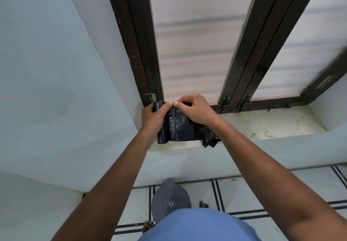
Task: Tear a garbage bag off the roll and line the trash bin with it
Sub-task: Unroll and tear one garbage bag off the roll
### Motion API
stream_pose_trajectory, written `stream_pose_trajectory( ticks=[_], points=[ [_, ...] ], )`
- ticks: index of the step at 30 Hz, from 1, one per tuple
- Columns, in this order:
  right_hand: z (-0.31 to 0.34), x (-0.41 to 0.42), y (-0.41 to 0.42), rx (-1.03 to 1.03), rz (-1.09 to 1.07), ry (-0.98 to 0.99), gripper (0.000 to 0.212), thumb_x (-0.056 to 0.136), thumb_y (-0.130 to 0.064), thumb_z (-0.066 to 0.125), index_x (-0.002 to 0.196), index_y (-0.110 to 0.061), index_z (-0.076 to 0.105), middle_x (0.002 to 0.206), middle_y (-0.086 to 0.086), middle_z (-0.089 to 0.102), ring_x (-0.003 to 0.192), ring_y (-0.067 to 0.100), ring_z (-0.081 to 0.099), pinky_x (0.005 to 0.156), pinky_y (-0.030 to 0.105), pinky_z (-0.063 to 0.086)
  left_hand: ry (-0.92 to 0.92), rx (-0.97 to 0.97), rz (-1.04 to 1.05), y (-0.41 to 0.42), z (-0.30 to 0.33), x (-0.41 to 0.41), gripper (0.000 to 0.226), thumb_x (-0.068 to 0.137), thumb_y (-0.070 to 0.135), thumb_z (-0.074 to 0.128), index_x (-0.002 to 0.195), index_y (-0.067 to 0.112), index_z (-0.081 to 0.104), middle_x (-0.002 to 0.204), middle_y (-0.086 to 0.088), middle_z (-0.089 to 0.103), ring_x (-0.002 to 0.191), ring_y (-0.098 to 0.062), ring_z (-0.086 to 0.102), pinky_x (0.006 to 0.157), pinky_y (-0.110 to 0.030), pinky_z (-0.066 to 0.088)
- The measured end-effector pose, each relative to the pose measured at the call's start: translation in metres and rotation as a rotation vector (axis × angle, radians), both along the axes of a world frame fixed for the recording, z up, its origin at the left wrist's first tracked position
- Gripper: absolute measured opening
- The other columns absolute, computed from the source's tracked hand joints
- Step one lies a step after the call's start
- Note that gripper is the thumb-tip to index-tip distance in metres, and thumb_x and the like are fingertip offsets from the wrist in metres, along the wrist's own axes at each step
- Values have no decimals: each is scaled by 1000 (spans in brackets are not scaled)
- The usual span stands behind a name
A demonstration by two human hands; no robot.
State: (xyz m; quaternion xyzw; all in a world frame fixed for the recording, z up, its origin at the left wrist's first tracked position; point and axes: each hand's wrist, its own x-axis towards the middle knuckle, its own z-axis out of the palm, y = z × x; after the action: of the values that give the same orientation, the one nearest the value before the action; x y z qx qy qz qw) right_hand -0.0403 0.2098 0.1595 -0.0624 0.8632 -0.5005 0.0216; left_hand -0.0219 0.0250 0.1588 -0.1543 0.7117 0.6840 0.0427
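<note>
While our left hand [153,117] grips the roll [163,131] on the sill, right hand [193,110] pinches the garbage bag [183,126] at its seam — untorn; the trash bin [170,198], at six o'clock, is unlined.

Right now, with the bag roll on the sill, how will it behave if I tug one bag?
The roll is cylindrical, so it would likely turn or slide without the left hand steadying it. The loose bag looks thin and crinkled, probably floppy and slippery.
</note>
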Motion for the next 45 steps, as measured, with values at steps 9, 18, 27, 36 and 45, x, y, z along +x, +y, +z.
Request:
stream_pose_trajectory(
  ticks=[9, 18, 27, 36, 45],
  points=[
    [2, 8, -16, 84, -93, 143, 20, 100, -25, 72, 87, -20, 87, 75, -7, 79, 76, 13, 74, 71, 30, 59, 123, -289, 54, 7, 3, -2, 21, 93, 36, 85, 100, 18, 78, 91, 1, 77, 81, -14, 73, 68, -23, 56],
    [1, 7, -28, 129, -176, 211, 24, 101, -27, 70, 88, -15, 87, 78, -4, 80, 78, 17, 75, 75, 42, 63, 160, -329, 124, 14, 5, -4, 15, 94, 28, 82, 85, 19, 73, 74, 6, 66, 67, -9, 60, 59, -17, 44],
    [3, -1, -15, -119, -69, -77, 37, 108, -40, 71, 83, -14, 79, 73, -7, 73, 72, 9, 64, 74, 32, 51, 43, -90, 95, 4, 12, -9, 22, 88, 35, 83, 89, 14, 79, 88, -9, 81, 88, -29, 80, 81, -43, 66],
    [1, 3, -4, -240, -11, -213, 30, 107, -39, 76, 90, -16, 83, 82, -2, 81, 75, 11, 76, 76, 33, 59, -49, 102, -108, -12, 16, -9, 23, 94, 26, 85, 111, 10, 84, 100, -8, 86, 91, -22, 84, 67, -25, 64],
    [-13, -6, -12, -293, -25, -180, 37, 100, -44, 77, 95, -8, 85, 97, 24, 82, 84, 21, 72, 84, 39, 55, 6, -14, -37, -9, 9, -11, 9, 91, 19, 82, 95, 11, 83, 80, 1, 81, 74, -10, 78, 60, -22, 58]
  ],
)
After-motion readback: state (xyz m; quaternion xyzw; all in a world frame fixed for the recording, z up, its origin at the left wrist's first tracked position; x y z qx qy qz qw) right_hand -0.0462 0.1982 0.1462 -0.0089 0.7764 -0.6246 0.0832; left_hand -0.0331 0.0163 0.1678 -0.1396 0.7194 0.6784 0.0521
